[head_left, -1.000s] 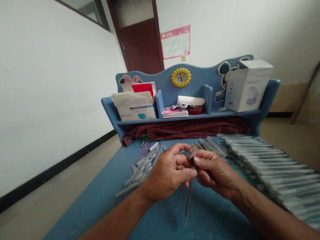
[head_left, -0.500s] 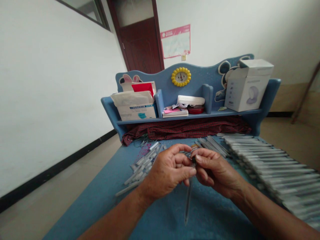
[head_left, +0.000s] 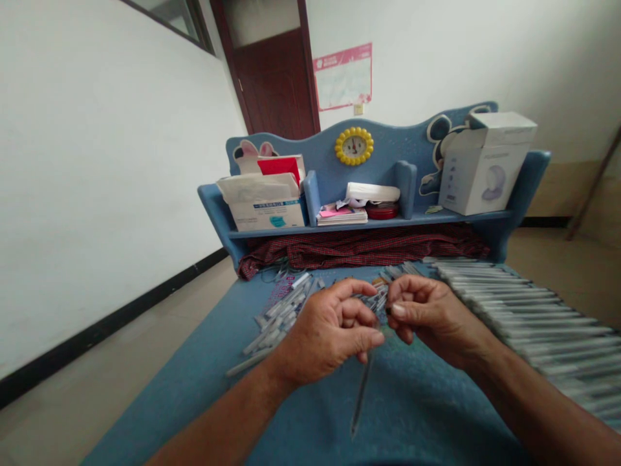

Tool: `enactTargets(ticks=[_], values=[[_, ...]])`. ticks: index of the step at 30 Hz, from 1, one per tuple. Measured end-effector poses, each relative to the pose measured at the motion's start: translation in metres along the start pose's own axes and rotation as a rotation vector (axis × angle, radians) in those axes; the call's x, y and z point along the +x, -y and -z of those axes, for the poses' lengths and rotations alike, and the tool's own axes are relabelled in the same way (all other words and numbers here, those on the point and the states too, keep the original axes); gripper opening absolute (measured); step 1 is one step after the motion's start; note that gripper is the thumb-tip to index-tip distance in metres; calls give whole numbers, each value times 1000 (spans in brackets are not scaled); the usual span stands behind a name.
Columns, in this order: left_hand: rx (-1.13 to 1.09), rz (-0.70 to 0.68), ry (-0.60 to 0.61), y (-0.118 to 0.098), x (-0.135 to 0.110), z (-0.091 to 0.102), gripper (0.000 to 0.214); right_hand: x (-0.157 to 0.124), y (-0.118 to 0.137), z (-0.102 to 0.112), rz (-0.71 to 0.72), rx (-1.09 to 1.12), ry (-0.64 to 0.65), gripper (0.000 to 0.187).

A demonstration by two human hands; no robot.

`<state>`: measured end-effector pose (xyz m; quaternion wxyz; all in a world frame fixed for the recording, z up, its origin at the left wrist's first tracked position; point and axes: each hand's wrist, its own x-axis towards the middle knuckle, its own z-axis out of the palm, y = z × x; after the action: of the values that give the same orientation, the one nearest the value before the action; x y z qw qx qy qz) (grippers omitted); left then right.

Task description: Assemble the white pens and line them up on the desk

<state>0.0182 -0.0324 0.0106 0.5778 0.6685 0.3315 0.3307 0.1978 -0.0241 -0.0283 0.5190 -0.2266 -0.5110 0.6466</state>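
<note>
Pen (head_left: 361, 401), partly hidden, is held by left hand (head_left: 332, 330); right hand (head_left: 429, 317) apparently pinches a dark piece (head_left: 389, 310).

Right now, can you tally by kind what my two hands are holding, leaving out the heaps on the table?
Clear tube, in the left hand: 1
Small dark piece, in the right hand: 1
Total: 2

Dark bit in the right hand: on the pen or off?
Off. The right hand pinches the dark bit beside, not on, the pen in the left hand; a gap parts them.
</note>
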Motion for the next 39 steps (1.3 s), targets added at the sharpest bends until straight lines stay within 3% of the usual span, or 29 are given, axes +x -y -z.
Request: enactTargets(ticks=[21, 39], values=[[-14, 85, 161, 3, 1, 0, 43, -3, 0, -6, -71, -209, 59, 17], [-25, 185, 154, 7, 6, 4, 45, -5, 3, -4, -99, -370, 96, 15]])
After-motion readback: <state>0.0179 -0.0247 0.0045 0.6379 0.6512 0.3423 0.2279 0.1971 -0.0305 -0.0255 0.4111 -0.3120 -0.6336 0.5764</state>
